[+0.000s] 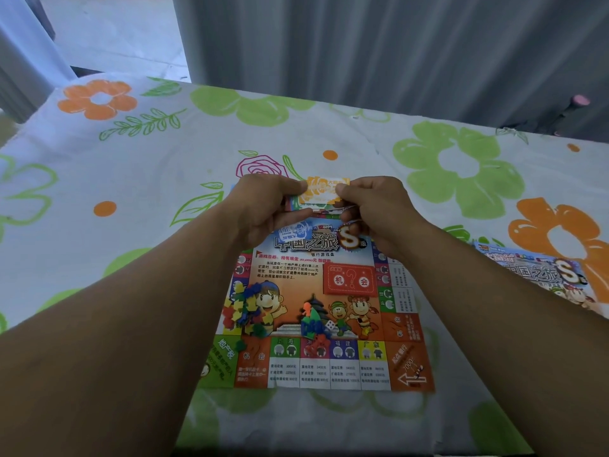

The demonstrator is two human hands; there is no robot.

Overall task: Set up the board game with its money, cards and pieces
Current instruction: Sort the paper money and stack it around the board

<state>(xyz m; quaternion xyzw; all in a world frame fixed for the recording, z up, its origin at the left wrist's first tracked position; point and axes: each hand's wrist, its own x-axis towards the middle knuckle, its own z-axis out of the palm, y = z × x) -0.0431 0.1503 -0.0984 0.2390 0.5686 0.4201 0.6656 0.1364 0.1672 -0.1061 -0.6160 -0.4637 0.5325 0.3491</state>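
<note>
Game board (349,282): flat glossy printed paper, square, lying on floral-cloth table (164,153). Paper money stack (324,192): thin rectangular notes, orange one on top, held btwn both hands over board's far edge. L hand (267,206): fingers curled, thumb on top, pinching stack's left end. R hand (375,216): curled, pinching right end. Small coloured plastic pieces (244,313) and white die (330,324) lie on board below the hands, toward the person. Printed wrapper (540,272) lies right of R hand.
</note>
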